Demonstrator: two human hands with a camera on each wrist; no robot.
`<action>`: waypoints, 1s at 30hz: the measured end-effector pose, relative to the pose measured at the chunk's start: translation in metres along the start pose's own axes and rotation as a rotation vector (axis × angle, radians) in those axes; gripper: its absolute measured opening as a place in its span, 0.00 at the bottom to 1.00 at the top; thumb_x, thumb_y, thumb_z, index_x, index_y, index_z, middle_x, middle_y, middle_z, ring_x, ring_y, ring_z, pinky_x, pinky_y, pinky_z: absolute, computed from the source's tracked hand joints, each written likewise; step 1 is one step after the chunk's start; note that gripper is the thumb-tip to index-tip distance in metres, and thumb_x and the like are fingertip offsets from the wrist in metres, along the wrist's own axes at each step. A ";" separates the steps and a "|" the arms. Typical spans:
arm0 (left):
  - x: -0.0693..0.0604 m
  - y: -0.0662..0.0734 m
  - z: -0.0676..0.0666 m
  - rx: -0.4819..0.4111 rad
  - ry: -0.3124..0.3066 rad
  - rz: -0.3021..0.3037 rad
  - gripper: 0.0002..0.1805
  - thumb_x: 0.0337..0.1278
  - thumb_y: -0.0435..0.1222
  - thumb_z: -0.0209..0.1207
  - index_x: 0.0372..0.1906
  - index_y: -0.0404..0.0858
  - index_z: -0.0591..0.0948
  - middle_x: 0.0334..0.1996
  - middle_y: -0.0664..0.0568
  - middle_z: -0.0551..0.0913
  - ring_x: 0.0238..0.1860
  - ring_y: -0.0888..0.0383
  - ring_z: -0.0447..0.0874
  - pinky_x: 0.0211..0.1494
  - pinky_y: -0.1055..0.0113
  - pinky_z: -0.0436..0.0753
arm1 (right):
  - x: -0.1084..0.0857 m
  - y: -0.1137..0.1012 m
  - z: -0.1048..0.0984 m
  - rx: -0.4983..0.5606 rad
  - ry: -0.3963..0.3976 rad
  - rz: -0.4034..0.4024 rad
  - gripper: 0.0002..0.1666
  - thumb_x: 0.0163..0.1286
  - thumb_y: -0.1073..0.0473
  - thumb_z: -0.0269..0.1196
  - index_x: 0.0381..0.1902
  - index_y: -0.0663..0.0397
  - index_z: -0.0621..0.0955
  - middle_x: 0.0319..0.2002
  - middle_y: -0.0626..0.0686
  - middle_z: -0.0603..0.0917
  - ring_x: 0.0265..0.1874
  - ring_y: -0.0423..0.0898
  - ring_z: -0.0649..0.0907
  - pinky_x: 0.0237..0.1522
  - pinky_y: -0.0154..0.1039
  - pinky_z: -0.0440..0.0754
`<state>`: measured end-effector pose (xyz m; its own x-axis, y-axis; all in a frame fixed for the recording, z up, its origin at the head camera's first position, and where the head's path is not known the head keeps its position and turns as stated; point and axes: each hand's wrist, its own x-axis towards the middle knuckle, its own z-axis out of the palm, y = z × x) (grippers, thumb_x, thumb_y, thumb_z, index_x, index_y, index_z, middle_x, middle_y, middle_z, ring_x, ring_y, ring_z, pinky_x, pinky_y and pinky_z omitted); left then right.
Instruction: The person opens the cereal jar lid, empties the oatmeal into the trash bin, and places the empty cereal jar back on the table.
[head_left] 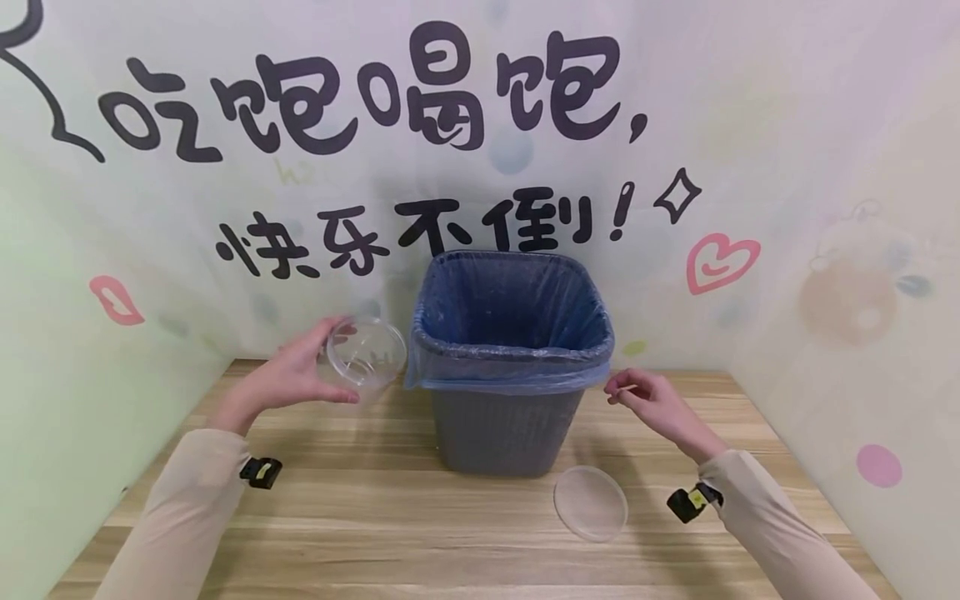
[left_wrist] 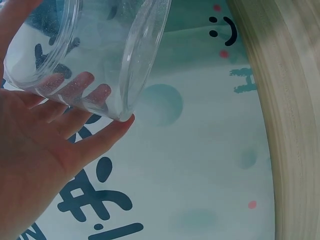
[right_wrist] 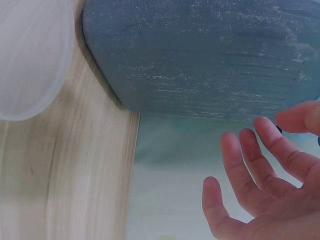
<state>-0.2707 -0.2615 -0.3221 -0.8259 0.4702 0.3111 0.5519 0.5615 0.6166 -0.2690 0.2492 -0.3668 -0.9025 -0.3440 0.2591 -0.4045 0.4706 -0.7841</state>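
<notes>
My left hand (head_left: 300,371) holds a clear round plastic tub (head_left: 367,354) to the left of a bin. The left wrist view shows the fingers spread under and around the tub (left_wrist: 100,55), whose wall is see-through; nothing shows inside. The grey bin (head_left: 495,425) stands upright, lined with a blue plastic bag (head_left: 510,379) folded over its rim. Beside the bin's right side is my right hand (head_left: 660,408), raised, fingers loosely bent. In the right wrist view no object shows in that hand (right_wrist: 265,185). A round translucent lid (head_left: 591,503) lies flat on the table.
The wood-grain table (head_left: 360,533) runs back to a pale printed wall (head_left: 330,183) with dark lettering. Side walls (head_left: 847,333) close in the left and right. The bin stands mid-table toward the back, between the hands.
</notes>
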 end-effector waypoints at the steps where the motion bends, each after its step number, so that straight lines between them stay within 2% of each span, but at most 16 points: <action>1: 0.000 -0.001 0.001 -0.008 -0.002 0.003 0.59 0.30 0.39 0.79 0.69 0.27 0.56 0.61 0.32 0.69 0.62 0.34 0.67 0.61 0.39 0.67 | 0.000 0.001 0.000 -0.002 -0.001 0.000 0.08 0.69 0.72 0.55 0.43 0.73 0.78 0.39 0.57 0.82 0.36 0.42 0.84 0.41 0.33 0.80; 7: -0.003 -0.004 0.008 -0.058 -0.021 0.018 0.57 0.32 0.37 0.79 0.68 0.27 0.56 0.61 0.30 0.67 0.62 0.33 0.65 0.63 0.40 0.64 | -0.003 0.004 0.001 0.023 -0.013 -0.019 0.08 0.68 0.73 0.55 0.42 0.74 0.78 0.38 0.58 0.82 0.35 0.38 0.83 0.40 0.32 0.80; 11: -0.007 -0.005 0.014 -0.037 -0.023 0.026 0.56 0.33 0.38 0.78 0.67 0.26 0.57 0.60 0.30 0.68 0.61 0.35 0.66 0.62 0.40 0.65 | -0.007 0.006 0.000 0.031 -0.013 -0.009 0.09 0.68 0.73 0.54 0.42 0.74 0.78 0.38 0.58 0.82 0.36 0.40 0.83 0.42 0.35 0.80; 16: -0.011 -0.003 0.018 0.010 -0.025 0.017 0.57 0.32 0.42 0.78 0.66 0.25 0.58 0.59 0.30 0.70 0.58 0.36 0.69 0.61 0.42 0.68 | -0.012 0.006 -0.005 0.024 0.004 0.005 0.10 0.70 0.71 0.52 0.44 0.73 0.78 0.40 0.59 0.82 0.38 0.42 0.83 0.43 0.32 0.78; 24: -0.016 -0.002 0.026 -0.005 -0.053 0.005 0.59 0.30 0.42 0.79 0.66 0.23 0.56 0.59 0.29 0.69 0.59 0.34 0.68 0.61 0.41 0.68 | -0.016 0.004 -0.010 0.032 0.019 0.023 0.11 0.70 0.70 0.52 0.46 0.71 0.78 0.41 0.58 0.82 0.39 0.40 0.83 0.43 0.30 0.77; 30: -0.018 -0.002 0.033 -0.004 -0.066 0.050 0.56 0.30 0.42 0.79 0.63 0.25 0.57 0.58 0.29 0.70 0.60 0.34 0.68 0.61 0.41 0.68 | -0.017 0.006 -0.010 0.077 0.013 0.022 0.12 0.68 0.73 0.50 0.46 0.74 0.77 0.42 0.60 0.81 0.39 0.40 0.83 0.44 0.32 0.79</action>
<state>-0.2534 -0.2485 -0.3525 -0.7880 0.5413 0.2933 0.5915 0.5335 0.6045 -0.2577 0.2658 -0.3697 -0.9130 -0.3239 0.2482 -0.3725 0.4135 -0.8308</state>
